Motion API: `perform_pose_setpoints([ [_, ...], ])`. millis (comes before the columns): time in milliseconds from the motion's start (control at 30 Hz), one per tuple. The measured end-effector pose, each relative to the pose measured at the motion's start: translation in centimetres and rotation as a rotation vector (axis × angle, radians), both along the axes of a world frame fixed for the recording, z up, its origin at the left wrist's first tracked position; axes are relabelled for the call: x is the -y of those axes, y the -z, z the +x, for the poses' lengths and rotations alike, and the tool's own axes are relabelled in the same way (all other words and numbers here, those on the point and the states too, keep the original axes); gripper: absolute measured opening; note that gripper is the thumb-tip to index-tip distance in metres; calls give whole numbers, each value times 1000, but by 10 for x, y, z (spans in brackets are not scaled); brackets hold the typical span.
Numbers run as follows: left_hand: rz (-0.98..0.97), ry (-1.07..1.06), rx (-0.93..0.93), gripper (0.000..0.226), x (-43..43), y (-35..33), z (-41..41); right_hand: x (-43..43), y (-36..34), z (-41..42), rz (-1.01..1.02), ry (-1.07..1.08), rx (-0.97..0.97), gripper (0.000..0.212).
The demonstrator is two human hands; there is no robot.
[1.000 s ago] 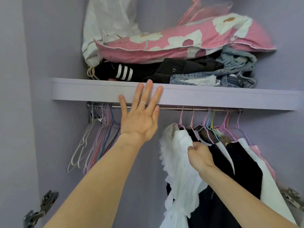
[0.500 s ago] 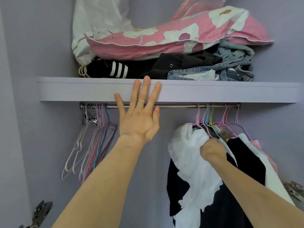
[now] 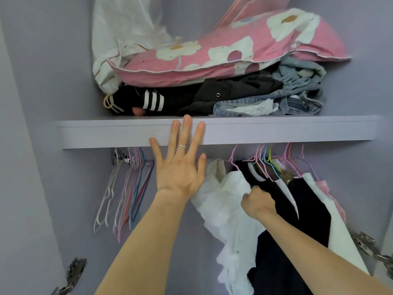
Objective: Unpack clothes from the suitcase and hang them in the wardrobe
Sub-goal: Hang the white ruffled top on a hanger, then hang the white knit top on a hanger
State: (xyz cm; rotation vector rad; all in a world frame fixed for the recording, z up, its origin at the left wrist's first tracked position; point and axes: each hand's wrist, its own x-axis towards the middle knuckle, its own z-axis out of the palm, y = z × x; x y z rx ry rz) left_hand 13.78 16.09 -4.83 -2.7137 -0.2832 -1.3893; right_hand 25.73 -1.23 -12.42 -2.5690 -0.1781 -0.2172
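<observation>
wardrobe inspection: garment being settled among the hung clothes

the left hand (image 3: 180, 173) lies flat on the front edge of the shelf (image 3: 297, 130), fingers straight and spread, a thin ring on one. the right hand (image 3: 258, 202) is curled tight, gripping the white ruffled garment (image 3: 229, 209) near its shoulder, just beside the black garment (image 3: 282, 201). the white piece hangs at the left end of the hung clothes, under the shelf to the right. the suitcase is not in view.

recommended practice, as a judgement: check that the pink hanger hook (image 3: 234, 158) sits fully over the rail, which the shelf front hides, before letting go. ease the cloth down and not sideways, so the neighbouring hooks stay untangled. the bracing hand gives a steady stance.

materials: the white piece is soft, frilled and limp, likely to slip off a thin wire shoulder. the black one is smooth and matte. the empty hangers (image 3: 131, 184) at far left are slim coated wire, bunched together. on the shelf sit a puffy pink flowered pillow (image 3: 223, 58) and folded jeans (image 3: 276, 103).
</observation>
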Motion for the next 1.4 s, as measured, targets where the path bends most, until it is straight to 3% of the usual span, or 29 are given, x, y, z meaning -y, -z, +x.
perform_pose_setpoints([
  [133, -96, -21, -192, 85, 12, -15, -23, 26, -17, -48, -91, -77, -54, 42],
  [233, -157, -86, -442, 91, 16, -27, -46, 50, -31, -92, -12, -138, -128, 39],
  [333, -261, -50, -677, 81, 39, -36, -79, 87, -58, -143, 34, -164, -172, 42],
  [533, -209, 205, -820, 67, 115, -45, -131, 167, -110, -230, 99, -179, -75, 35],
  [767, -141, 535, -854, 61, 222, 13, -164, 262, -57, -316, 124, -39, -119, 33],
  [1133, 117, 1007, -1118, 55, 475, 115, -212, 498, 32, -441, 78, 386, -319, 33],
  [1400, 141, 1029, -1301, 53, 652, 171, -208, 700, 93, -473, 80, 564, -464, 37],
])
